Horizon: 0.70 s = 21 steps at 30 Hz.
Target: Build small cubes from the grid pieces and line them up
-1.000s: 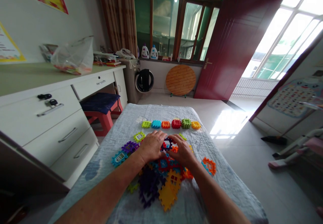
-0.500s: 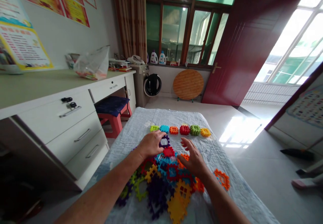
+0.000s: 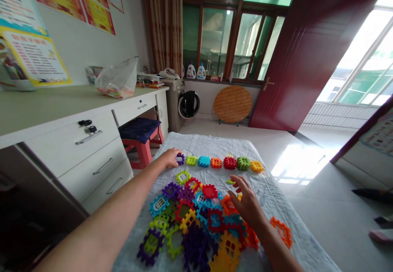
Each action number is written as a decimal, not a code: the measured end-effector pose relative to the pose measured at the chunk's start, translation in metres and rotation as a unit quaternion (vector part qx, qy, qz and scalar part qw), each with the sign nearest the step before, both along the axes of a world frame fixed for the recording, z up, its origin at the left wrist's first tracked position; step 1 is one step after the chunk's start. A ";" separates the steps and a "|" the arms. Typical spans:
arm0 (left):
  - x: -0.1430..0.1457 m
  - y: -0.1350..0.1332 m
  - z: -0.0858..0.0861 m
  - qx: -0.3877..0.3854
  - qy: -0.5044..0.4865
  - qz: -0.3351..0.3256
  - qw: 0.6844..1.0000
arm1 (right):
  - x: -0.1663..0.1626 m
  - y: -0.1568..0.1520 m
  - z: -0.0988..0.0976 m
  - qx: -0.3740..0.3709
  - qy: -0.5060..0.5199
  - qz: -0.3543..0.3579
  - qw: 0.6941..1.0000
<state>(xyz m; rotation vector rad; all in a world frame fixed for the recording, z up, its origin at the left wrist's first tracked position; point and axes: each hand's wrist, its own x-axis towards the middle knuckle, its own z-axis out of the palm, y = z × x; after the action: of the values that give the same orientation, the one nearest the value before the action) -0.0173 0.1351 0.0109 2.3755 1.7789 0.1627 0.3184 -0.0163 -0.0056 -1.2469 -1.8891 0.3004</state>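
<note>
My left hand (image 3: 171,158) is closed on a purple building tile (image 3: 180,159) at the left end of a row. To the right of that tile, the row runs through a lime green tile (image 3: 192,160), a light blue one (image 3: 204,161), an orange one (image 3: 215,162), a red stack (image 3: 230,162), a green stack (image 3: 243,163) and a yellow one (image 3: 257,166). My right hand (image 3: 245,196) hovers with fingers apart over the right side of a loose heap, by a small lime green piece (image 3: 230,181). A red tile (image 3: 209,191) lies on top of the heap.
The pieces lie on a cloth-covered surface (image 3: 196,143). A lone orange tile (image 3: 281,232) rests near its right edge. On the left stand a white desk (image 3: 61,104) and a pink stool (image 3: 142,151). A washing machine (image 3: 175,102) and a round wooden board (image 3: 232,103) are beyond.
My left hand has carried the purple tile from above the heap to the left end of the row. My right hand has shifted slightly right and down, still open.
</note>
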 end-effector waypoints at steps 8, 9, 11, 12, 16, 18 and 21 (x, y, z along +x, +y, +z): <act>0.000 0.020 -0.002 -0.068 0.029 -0.008 0.997 | 0.001 0.000 0.001 -0.008 -0.005 0.000 1.000; 0.000 0.021 -0.001 -0.072 0.031 -0.009 0.997 | 0.001 0.000 0.001 -0.009 -0.005 0.000 1.000; 0.001 0.022 0.001 -0.077 0.034 -0.010 0.996 | 0.002 0.000 0.000 -0.011 -0.005 0.002 1.000; 0.002 0.022 0.002 -0.079 0.036 -0.010 0.996 | 0.002 0.000 0.000 -0.012 -0.006 0.002 1.000; 0.005 0.026 0.003 -0.090 0.039 -0.011 0.995 | 0.001 0.000 0.001 -0.016 -0.008 0.000 1.000; 0.006 0.027 0.003 -0.093 0.038 -0.010 0.995 | 0.001 0.000 0.001 -0.014 -0.008 -0.002 1.000; 0.006 0.024 0.004 -0.084 0.028 0.003 0.996 | 0.001 0.001 0.001 -0.010 -0.009 -0.003 1.000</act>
<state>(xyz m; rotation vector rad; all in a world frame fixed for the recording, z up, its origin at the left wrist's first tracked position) -0.0110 0.1595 0.0145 2.2769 1.7498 -0.0514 0.3194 -0.0154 -0.0045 -1.2719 -1.9024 0.3074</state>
